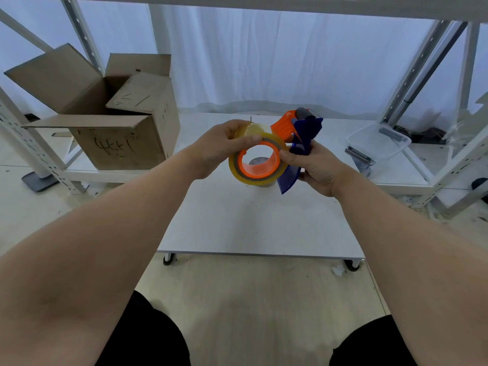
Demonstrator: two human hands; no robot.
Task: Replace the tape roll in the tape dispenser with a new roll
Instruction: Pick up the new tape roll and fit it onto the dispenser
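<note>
A yellowish translucent roll of packing tape (234,170) is held in the air above the middle of a low white table (250,220), between the two hands. Its grey core is seen around a bright orange ring-shaped hub (264,175); how far it is seated on the hub cannot be told. The hub belongs to a handheld tape dispenser with a dark blue plastic body and orange parts (307,128), which stands roughly upright just to the right of the roll, a grey roller showing at its top.

The roll is grasped at its upper edge by the left hand (219,149), the thumb laid across the near face and the fingers curled over the far side. The blue handle of the dispenser is clasped by the right hand (314,167), with its fingers wrapped round it and a fingertip touching the roll's right rim.

Through the open hub, a second roll with a grey core (258,161) can be seen lying on the table below.

An open brown cardboard box with handwriting on its side (118,143) is set on the low shelf of a white metal rack (39,154) to the left. A clear plastic tub (377,141) is placed on the shelf to the right. A white curtain (264,62) hangs behind.
</note>
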